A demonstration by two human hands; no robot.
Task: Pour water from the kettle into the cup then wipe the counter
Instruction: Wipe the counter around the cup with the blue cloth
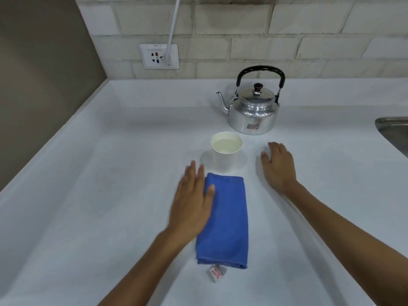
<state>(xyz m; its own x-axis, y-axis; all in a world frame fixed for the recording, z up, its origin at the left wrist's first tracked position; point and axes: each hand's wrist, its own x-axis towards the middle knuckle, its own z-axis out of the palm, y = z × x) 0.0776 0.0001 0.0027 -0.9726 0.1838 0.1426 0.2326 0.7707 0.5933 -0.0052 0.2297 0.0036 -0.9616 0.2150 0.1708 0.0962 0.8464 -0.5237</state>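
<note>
Nearest the camera: tabletop [92, 195], a smooth, pale grey-white sheet with a matte finish, running back to the wall and curving up at its left and rear edges.
Tag: small white label [216, 273] with red print, lying on the tabletop at the near end of the cloth; the print is too small to read.
Cloth: blue cloth [227, 219], folded into a long rectangle, soft and finely napped, stitched hem at its near end, lying flat with its long side pointing away from the camera.
Left hand: left hand [194, 199], flat and palm down, fingers straight, blurred; its grip is released, thumb and palm edge over the cloth's left margin, fingers over bare tabletop.
Right hand: right hand [279, 166], palm down on the tabletop, fingers loosely spread, grip released, apart from the cloth and to the right of the cup.
Cup: white paper cup [226, 152], round and tapered, upright just beyond the cloth's far end, holding clear water close to the rim.
Kettle: shiny metal kettle [251, 109], squat and rounded, lid on with a dark knob, black arched handle upright, thin curved spout pointing left; it stands beyond the cup, slightly to the right.
Sink: steel rim [390, 129] at the right edge.
Wall: pale rectangular tiles [242, 36] with grey joints; a white socket plate [159, 56] with a white cable [173, 27] plugged in; a plain brown wall [39, 74] at left.
</note>
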